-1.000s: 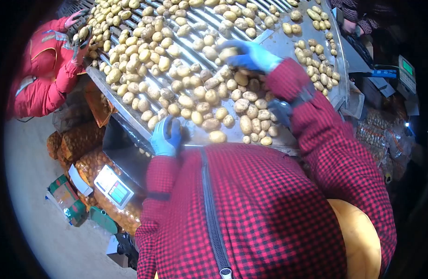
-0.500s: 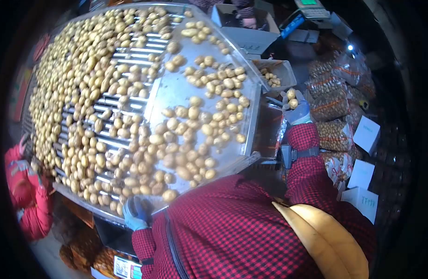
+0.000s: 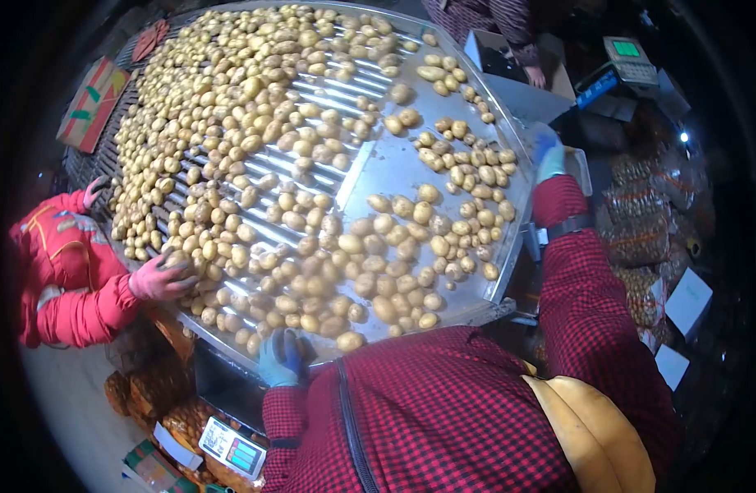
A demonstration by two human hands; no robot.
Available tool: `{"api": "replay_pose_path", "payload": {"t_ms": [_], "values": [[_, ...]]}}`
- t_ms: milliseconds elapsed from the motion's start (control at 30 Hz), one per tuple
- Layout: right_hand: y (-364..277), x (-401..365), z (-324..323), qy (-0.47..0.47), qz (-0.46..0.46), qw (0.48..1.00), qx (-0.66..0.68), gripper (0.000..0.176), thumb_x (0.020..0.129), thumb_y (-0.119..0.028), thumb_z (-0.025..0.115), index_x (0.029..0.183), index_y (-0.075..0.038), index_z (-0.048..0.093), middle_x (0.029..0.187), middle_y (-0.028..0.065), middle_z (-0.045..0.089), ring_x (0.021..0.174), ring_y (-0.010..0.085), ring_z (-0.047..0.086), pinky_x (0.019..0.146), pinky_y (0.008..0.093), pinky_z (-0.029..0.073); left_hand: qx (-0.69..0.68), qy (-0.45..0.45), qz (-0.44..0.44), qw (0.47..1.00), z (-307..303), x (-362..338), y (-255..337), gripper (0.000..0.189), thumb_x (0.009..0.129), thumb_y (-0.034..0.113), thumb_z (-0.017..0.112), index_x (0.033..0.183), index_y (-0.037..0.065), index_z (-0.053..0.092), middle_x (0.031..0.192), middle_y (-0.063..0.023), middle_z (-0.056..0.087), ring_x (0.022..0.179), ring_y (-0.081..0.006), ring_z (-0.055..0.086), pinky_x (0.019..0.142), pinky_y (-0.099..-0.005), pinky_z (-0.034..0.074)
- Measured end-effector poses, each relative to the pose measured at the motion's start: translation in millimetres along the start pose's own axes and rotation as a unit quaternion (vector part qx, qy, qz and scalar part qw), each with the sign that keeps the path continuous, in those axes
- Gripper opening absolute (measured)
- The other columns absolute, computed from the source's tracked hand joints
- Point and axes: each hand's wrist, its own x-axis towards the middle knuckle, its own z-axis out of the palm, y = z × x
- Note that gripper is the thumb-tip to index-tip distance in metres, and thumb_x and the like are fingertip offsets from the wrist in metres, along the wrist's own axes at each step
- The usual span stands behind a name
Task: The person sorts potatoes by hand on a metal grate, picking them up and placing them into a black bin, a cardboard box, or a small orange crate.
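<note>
My left hand point(image 3: 281, 359), in a light blue glove with darker finger coating, rests at the near rim of a metal sorting table point(image 3: 357, 177). Its fingers look apart, with nothing seen in them, and potatoes point(image 3: 351, 341) lie just beyond. My right hand point(image 3: 548, 154), gloved in blue, is over the table's right edge beside a grey bin point(image 3: 576, 171). Motion smears its fingers, so its grip and anything in it cannot be made out. Smaller potatoes point(image 3: 482, 175) lie on the smooth metal part to its left.
A co-worker in red point(image 3: 74, 263) reaches among potatoes at the left. Another person's hand point(image 3: 535, 76) is at an open cardboard box point(image 3: 521, 94). A scale point(image 3: 628, 57) stands at upper right, another scale point(image 3: 232, 448) below left. Bagged potatoes point(image 3: 636, 234) are stacked right.
My right hand, which held two potatoes by the bin, has moved up towards the table's edge; those potatoes are no longer visible. The co-worker at left has reached onto the table. The view has shifted.
</note>
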Motion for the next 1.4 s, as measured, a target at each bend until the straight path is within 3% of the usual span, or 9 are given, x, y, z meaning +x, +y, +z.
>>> {"api": "replay_pose_path", "payload": {"t_ms": [100,233,267,367,833,933,1000,1167,1400], "values": [[138,-41,102,-0.112,-0.026,0.92,-0.374,0.036,0.097,-0.028,0.049,0.115,-0.002,0.067,0.105,0.0064,0.067,0.098,0.0184,0.062,0.093,0.0318,0.048,-0.005,0.009,-0.049,0.999,-4,-2,8,0.035,0.092,0.038,0.06,0.113,0.011,0.069,0.112,-0.0127,0.066,0.105,-0.0326,0.063,0.092,-0.0437,0.049],[274,-151,254,-0.352,-0.139,0.581,-0.721,0.037,0.088,-0.031,0.067,0.123,-0.017,0.065,0.118,0.0152,0.062,0.107,0.0291,0.061,0.091,0.0457,0.049,0.021,0.029,-0.031,0.999,2,-1,5,0.034,0.091,0.036,0.062,0.111,0.009,0.07,0.112,-0.0149,0.067,0.108,-0.0338,0.062,0.094,-0.0449,0.048],[307,-146,258,-0.416,-0.261,0.476,-0.729,0.039,0.089,-0.035,0.065,0.125,-0.019,0.063,0.136,0.0164,0.056,0.123,0.0314,0.055,0.1,0.049,0.045,0.029,0.037,-0.024,0.999,3,-1,2,0.035,0.091,0.036,0.062,0.111,0.009,0.07,0.112,-0.0154,0.067,0.109,-0.0341,0.062,0.094,-0.0449,0.048],[370,-156,298,-0.435,-0.184,0.3,-0.829,0.051,0.093,-0.047,0.052,0.139,-0.024,0.051,0.154,0.0131,0.037,0.145,0.0353,0.027,0.113,0.0598,0.024,0.016,0.033,-0.027,0.999,-2,0,5,0.035,0.089,0.036,0.064,0.111,0.009,0.07,0.112,-0.0168,0.067,0.109,-0.0361,0.062,0.094,-0.0457,0.048],[316,-131,276,-0.564,-0.316,0.227,-0.729,0.043,0.09,-0.031,0.061,0.131,-0.018,0.059,0.138,0.012,0.055,0.127,0.0341,0.05,0.106,0.0466,0.038,0.011,0.073,-0.006,0.997,-12,9,20,0.024,0.085,0.029,0.066,0.1,0.011,0.071,0.096,-0.0151,0.068,0.085,-0.0346,0.065,0.076,-0.0453,0.053],[340,-107,301,-0.477,-0.213,0.306,-0.796,0.042,0.09,-0.036,0.059,0.128,-0.018,0.059,0.137,0.0064,0.056,0.128,0.0275,0.05,0.106,0.0442,0.036,0.014,0.071,-0.001,0.997,-11,8,22,0.021,0.085,0.029,0.065,0.097,0.012,0.07,0.093,-0.0139,0.068,0.085,-0.0339,0.065,0.075,-0.0449,0.053],[376,-97,321,-0.474,-0.278,0.292,-0.783,0.047,0.092,-0.043,0.057,0.132,-0.018,0.057,0.14,0.0112,0.053,0.131,0.029,0.047,0.108,0.0446,0.036,0.015,0.076,0.005,0.997,-14,9,22,0.02,0.086,0.028,0.064,0.096,0.012,0.07,0.092,-0.0134,0.068,0.085,-0.0335,0.065,0.075,-0.0448,0.053],[442,-122,377,-0.415,-0.149,0.184,-0.879,0.069,0.084,-0.055,0.063,0.14,-0.018,0.049,0.148,0.013,0.043,0.139,0.0427,0.034,0.109,0.0564,0.036,0.012,0.085,0.0,0.996,-21,14,29,0.016,0.087,0.027,0.063,0.088,0.013,0.068,0.085,-0.01,0.067,0.08,-0.0311,0.064,0.071,-0.0443,0.052],[417,-118,370,-0.453,-0.156,0.13,-0.868,0.067,0.084,-0.055,0.063,0.137,-0.015,0.052,0.145,0.0173,0.044,0.135,0.0427,0.038,0.112,0.0508,0.034,0.016,0.072,-0.018,0.997,-19,13,31,0.018,0.085,0.027,0.066,0.092,0.011,0.069,0.087,-0.0097,0.068,0.083,-0.0293,0.065,0.074,-0.0416,0.053]]}}
